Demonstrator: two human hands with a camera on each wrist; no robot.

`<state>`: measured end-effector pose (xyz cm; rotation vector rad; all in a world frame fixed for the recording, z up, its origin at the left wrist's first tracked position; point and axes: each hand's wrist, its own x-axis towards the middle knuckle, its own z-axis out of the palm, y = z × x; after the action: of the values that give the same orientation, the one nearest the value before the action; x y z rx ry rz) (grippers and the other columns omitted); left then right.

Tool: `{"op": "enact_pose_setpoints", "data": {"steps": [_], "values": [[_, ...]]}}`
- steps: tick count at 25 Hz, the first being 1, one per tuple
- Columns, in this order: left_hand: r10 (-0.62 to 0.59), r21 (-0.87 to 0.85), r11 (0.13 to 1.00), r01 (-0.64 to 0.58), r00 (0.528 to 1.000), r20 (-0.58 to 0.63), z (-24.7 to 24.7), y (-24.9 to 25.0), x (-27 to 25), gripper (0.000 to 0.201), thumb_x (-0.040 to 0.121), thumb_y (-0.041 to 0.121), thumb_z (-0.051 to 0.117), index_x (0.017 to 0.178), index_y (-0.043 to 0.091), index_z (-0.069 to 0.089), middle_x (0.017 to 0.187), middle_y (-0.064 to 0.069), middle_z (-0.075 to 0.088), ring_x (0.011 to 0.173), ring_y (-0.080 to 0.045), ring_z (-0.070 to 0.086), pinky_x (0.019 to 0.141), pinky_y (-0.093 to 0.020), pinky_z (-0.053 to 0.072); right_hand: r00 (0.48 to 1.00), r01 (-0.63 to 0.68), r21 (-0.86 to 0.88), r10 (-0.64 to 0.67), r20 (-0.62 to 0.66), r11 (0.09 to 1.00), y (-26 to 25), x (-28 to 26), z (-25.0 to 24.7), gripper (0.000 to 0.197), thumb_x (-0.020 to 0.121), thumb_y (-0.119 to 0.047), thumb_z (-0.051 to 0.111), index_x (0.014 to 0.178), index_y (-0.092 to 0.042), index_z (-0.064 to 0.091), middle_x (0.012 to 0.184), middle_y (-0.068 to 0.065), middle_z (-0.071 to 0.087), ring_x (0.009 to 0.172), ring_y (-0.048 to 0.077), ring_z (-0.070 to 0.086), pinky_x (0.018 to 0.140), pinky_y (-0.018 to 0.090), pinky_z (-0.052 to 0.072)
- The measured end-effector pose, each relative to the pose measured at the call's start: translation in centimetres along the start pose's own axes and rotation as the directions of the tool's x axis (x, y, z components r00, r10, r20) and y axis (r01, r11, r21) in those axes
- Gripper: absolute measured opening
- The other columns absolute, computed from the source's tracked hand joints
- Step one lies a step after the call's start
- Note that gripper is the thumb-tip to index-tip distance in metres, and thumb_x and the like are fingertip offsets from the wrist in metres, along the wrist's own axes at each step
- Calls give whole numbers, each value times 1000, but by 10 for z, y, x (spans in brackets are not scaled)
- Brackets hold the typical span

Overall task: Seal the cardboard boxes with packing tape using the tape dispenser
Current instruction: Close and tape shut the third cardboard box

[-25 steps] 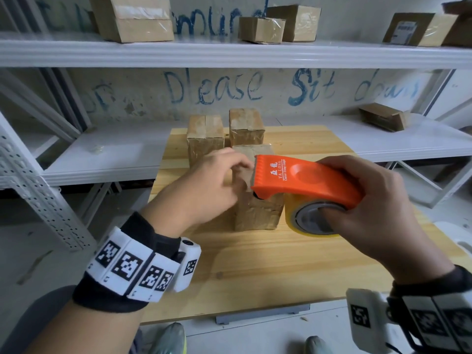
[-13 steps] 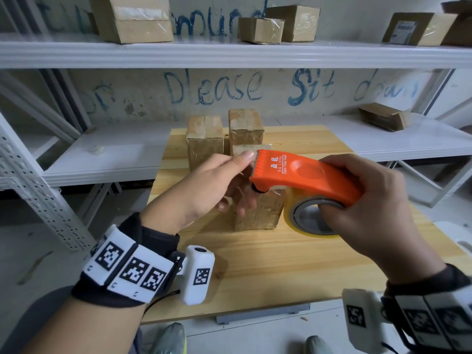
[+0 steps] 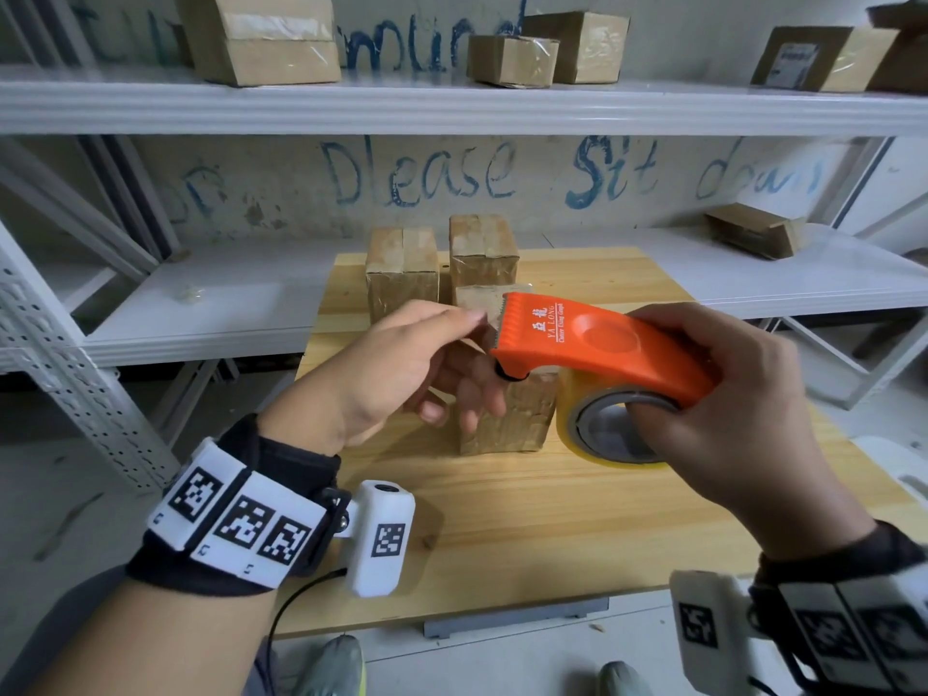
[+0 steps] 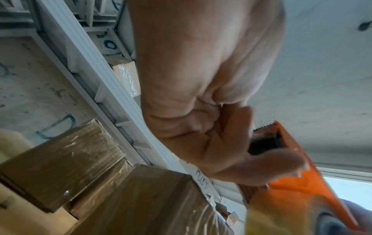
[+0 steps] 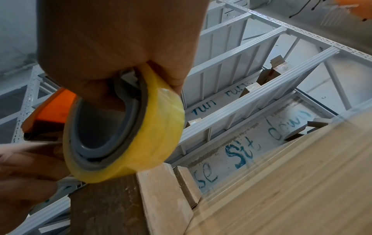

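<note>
Three brown cardboard boxes stand on the wooden table: a near box, a back-left box and a back-right box. My right hand grips the orange tape dispenser just above the near box, fingers through the core of its yellow tape roll. My left hand reaches to the dispenser's serrated front, index finger beside the blade and thumb by the black roller. No tape end shows between them. The right wrist view shows the tape roll over the near box.
White metal shelving runs behind and on both sides of the table. Several taped boxes sit on the upper shelf, and a flattened box lies on the lower right shelf. Bare tabletop lies in front of the near box.
My left hand has lifted off the top of the near box and moved to the dispenser's blade end. The dispenser has risen slightly in my right hand.
</note>
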<state>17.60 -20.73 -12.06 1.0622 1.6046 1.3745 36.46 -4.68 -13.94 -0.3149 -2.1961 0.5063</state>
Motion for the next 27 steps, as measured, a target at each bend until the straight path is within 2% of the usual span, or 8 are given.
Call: {"op": "enact_pose_setpoints", "data": {"steps": [2, 6, 9, 11, 14, 19, 24, 27], "values": [[-22, 29, 999, 23, 999, -30, -1, 0, -1, 45, 108, 29, 34, 88, 7, 67, 73, -14, 73, 55, -21, 62, 43, -22, 31, 1000, 2, 3, -2, -1, 1000, 1, 0, 0, 50, 55, -13, 67, 105, -14, 70, 89, -15, 65, 78, 3, 60, 70, 5, 42], [-13, -27, 1000, 11, 997, -73, -2, 2, 1, 64, 91, 58, 46, 105, -2, 66, 85, -15, 74, 55, -22, 61, 42, -21, 33, 1000, 10, 19, -10, -20, 1000, 1, 0, 1, 50, 57, -28, 61, 105, -16, 71, 89, -12, 67, 78, 4, 62, 69, 11, 45], [27, -20, 999, -28, 998, -57, -3, 1, 1, 43, 93, 45, 57, 102, 4, 67, 85, -15, 69, 53, -20, 53, 37, -17, 26, 999, 23, 31, -22, -23, 999, 0, 0, 1, 53, 57, -32, 58, 105, -16, 71, 90, -12, 67, 80, 4, 63, 70, 17, 48], [26, -40, 999, -28, 998, -51, -4, 1, -1, 26, 100, 31, 52, 99, 8, 65, 85, -16, 66, 53, -19, 51, 37, -17, 24, 999, 23, 40, -22, -24, 999, 0, 0, 0, 53, 58, -32, 59, 107, -16, 70, 91, -12, 68, 82, 5, 64, 70, 20, 50], [-14, -20, 1000, 13, 999, -45, -3, 2, -2, 27, 105, 16, 40, 109, -1, 61, 83, -16, 65, 53, -19, 51, 38, -17, 23, 999, 8, 48, -6, -33, 999, 1, 0, 0, 51, 57, -27, 64, 107, -17, 70, 93, -17, 66, 84, 3, 64, 70, 20, 50], [-59, 0, 998, 59, 998, 7, -1, 2, -1, 38, 107, 35, 38, 95, 8, 64, 78, -15, 69, 53, -20, 52, 39, -18, 26, 1000, 3, 30, -2, -31, 1000, 2, -1, 2, 52, 53, -14, 67, 104, -16, 71, 90, -15, 67, 80, 8, 65, 69, 18, 49], [-78, 93, 992, 85, 995, -69, -3, 2, -3, 19, 95, 22, 64, 103, 5, 63, 82, -8, 75, 59, -17, 64, 45, -18, 37, 1000, 6, 59, -5, -22, 998, 3, -1, 0, 50, 57, -20, 67, 107, -16, 71, 93, -15, 68, 82, 3, 65, 70, 17, 50], [-99, 66, 992, 107, 989, -114, -6, 4, -2, 12, 94, 23, 64, 90, 12, 65, 93, -10, 78, 77, -18, 73, 58, -21, 48, 1000, 13, 35, -13, 16, 999, 4, -1, 0, 53, 55, -13, 70, 108, -15, 70, 94, -15, 67, 84, 3, 64, 72, 13, 48]]}}
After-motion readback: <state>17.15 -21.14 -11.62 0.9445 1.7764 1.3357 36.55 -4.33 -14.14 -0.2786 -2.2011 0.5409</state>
